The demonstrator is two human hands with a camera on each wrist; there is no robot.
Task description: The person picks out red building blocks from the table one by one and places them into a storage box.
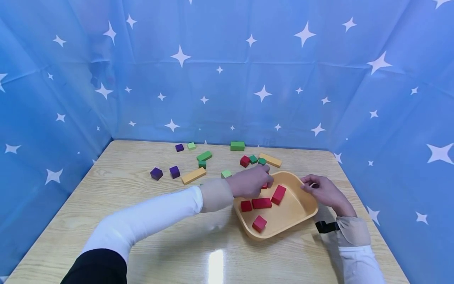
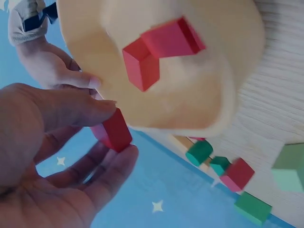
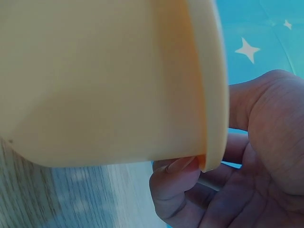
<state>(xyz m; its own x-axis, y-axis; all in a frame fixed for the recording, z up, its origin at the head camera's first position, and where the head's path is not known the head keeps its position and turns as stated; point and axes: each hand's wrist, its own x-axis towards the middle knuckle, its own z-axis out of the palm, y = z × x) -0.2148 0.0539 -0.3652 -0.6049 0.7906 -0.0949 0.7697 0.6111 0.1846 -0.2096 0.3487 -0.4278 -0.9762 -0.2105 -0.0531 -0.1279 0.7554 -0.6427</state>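
Observation:
My left hand (image 1: 249, 182) pinches a red block (image 2: 113, 130) between thumb and fingertips, over the far side of a pale orange plastic basin (image 1: 291, 211). The left wrist view shows this block close to the basin's rim. My right hand (image 1: 328, 194) holds the basin's right rim, with fingers curled under the lip in the right wrist view. Inside the basin lie several red blocks, among them a long one (image 1: 261, 203), a tilted one (image 1: 278, 195) and a cube (image 1: 259, 223).
Beyond the basin are a red block (image 1: 244, 161), dark green pieces (image 1: 253, 159) and a yellow bar (image 1: 270, 160). Purple cubes (image 1: 156, 173), green blocks (image 1: 204, 156) and another yellow bar (image 1: 193, 176) lie to the left on the wooden table (image 1: 170, 244). A blue star-patterned curtain (image 1: 220, 90) surrounds it.

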